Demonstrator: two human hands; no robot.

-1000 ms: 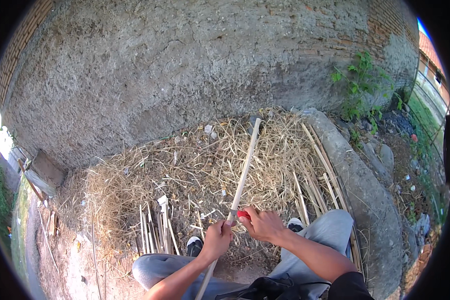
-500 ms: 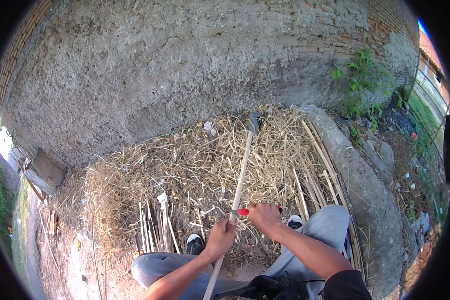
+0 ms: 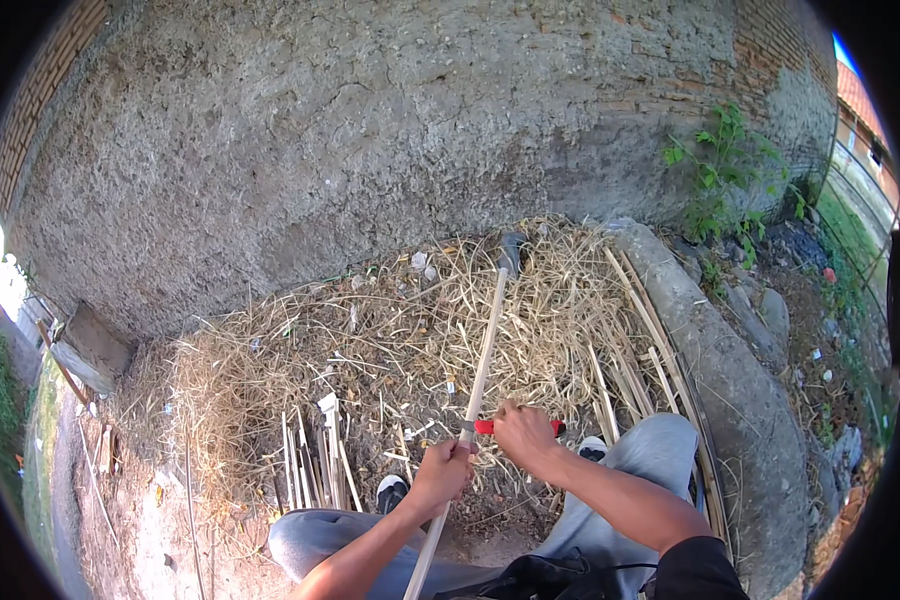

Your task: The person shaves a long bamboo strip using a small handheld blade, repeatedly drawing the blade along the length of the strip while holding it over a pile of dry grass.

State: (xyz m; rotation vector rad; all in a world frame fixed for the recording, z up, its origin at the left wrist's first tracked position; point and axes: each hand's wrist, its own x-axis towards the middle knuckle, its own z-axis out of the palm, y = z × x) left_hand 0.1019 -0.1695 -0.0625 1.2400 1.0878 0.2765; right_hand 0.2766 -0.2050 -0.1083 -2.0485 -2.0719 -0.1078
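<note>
A long pale strip of wood or bamboo (image 3: 486, 345) slants from beside my lap away toward the wall. Its far end meets a small dark grey block (image 3: 511, 252). My left hand (image 3: 441, 476) is closed around the strip, over the ground between my knees. Just right of the strip, my right hand (image 3: 526, 436) is wrapped around the red handle of a knife (image 3: 484, 427). The short greyish blade lies across the strip, touching it slightly beyond my left hand. Most of the handle is hidden under my fingers.
Curly shavings (image 3: 230, 390) cover the ground. Split strips lie in a bundle (image 3: 315, 460) at left and more strips (image 3: 625, 370) at right. A long stone curb (image 3: 730, 400) borders the right side. The rough wall (image 3: 390, 150) stands ahead, with a green plant (image 3: 725, 165) beside it.
Both hands and the knife stay nearly in place along the strip. My right hand has turned slightly around the handle. The whole view has shifted a little.
</note>
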